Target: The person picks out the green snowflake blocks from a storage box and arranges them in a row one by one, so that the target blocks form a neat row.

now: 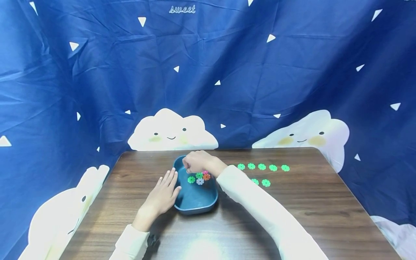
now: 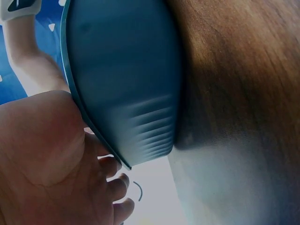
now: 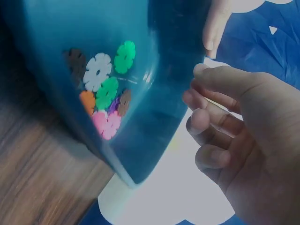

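Note:
A blue plastic tray (image 1: 195,198) holds several flower-shaped discs, among them a green disc (image 1: 191,179), a white disc (image 1: 199,181), an orange disc (image 1: 206,177) and a pink disc (image 3: 111,125). Brown and purple ones also show in the right wrist view. My left hand (image 1: 165,193) lies along the tray's left rim, fingers straight; the left wrist view has its palm beside the outer wall. Over the tray's far end is my right hand (image 1: 199,161), its fingers loosely bent. Nothing shows between thumb and fingers in the right wrist view.
On the wooden table (image 1: 308,209), right of the tray, green flower discs (image 1: 261,167) lie in a row. Nearer are other green discs (image 1: 265,183), partly covered by the right sleeve (image 1: 256,206). A blue cloth (image 1: 208,72) with clouds hangs behind the table.

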Available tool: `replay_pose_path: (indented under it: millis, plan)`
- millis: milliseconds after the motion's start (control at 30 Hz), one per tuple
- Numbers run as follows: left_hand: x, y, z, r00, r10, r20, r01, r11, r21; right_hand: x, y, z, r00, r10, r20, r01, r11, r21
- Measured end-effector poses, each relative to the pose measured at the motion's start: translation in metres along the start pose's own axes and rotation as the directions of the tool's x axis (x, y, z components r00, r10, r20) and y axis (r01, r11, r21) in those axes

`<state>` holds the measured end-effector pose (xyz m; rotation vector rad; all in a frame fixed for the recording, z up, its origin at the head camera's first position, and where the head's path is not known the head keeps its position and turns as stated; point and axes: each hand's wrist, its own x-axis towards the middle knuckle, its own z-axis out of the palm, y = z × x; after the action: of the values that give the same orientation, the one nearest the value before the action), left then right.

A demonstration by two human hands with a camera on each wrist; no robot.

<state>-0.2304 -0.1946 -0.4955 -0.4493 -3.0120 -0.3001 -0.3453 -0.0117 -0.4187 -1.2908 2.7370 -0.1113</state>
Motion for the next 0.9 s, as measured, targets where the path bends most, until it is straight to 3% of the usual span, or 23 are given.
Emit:
replay_pose_path:
  millis: [467,667,900]
  plan:
    - [-0.002,-0.001,-0.001,1.0,0.017,-0.013,-0.017,1.0,-0.017,0.022,-0.018,0.018,0.99,0.09,0.105,-0.091,0.996,0.013]
    - [-0.002,0.0,-0.003,1.0,0.004,0.004,-0.004,1.0,-0.015,0.022,-0.022,0.028,0.979,0.137,0.149,-0.132,0.99,-0.043]
    - [-0.002,-0.005,0.006,1.0,0.016,-0.021,-0.016,1.0,-0.019,0.023,-0.023,0.035,0.964,0.168,0.206,-0.137,0.978,-0.158]
